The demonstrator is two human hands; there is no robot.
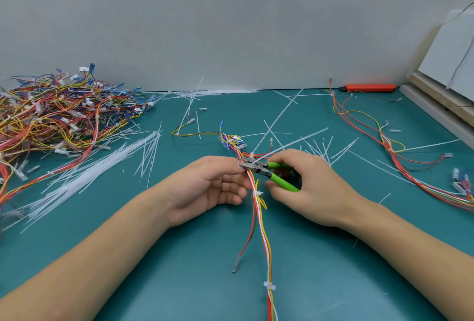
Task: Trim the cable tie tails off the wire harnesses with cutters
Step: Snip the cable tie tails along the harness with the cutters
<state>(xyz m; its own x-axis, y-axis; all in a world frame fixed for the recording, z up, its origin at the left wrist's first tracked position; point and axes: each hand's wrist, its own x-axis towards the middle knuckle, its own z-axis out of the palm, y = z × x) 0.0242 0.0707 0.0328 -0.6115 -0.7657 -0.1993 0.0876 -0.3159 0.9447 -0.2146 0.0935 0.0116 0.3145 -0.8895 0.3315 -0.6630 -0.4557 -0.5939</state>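
Harness: bundle of red, white, yellow wires (259, 208) on teal mat (179, 269), runs from near edge up btwn both hands.
L hand (213, 187): palm up, fingertips pinching bundle just under cutter head.
R hand (305, 187): fingers curled round green handles of small metal cutters (259, 168).
Cutters: jaws at bundle, by long white cable tie tail (295, 141) slanting up-right; closed or not, can't tell.
Far left: tangled pile of multicolour harnesses (56, 115).
Mat: loose white cut tails (107, 164) scattered.

Both forearms reach forward, converging. The left hand (213, 182) lies palm-up, fingers loosely curled, thumb and forefinger pinching at its fingertips. The right hand (311, 187), just beside it, curls knuckles-up around green handles.
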